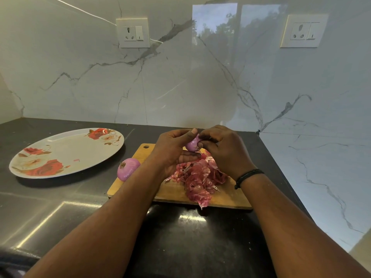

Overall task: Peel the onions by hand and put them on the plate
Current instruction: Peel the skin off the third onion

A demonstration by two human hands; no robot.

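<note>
My left hand holds a small purple onion above the far end of the wooden cutting board, thumb on top of it. My right hand pinches at the onion's right side with its fingertips. A second, peeled onion lies at the board's left edge, partly on the dark counter. A heap of reddish onion skins covers the middle of the board, under my hands. The oval flowered plate sits to the left on the counter with only a tiny pink scrap on it.
The dark counter runs into a corner of marble walls, behind the board and close on its right. Two wall sockets sit high on the back wall. A black band circles my right wrist.
</note>
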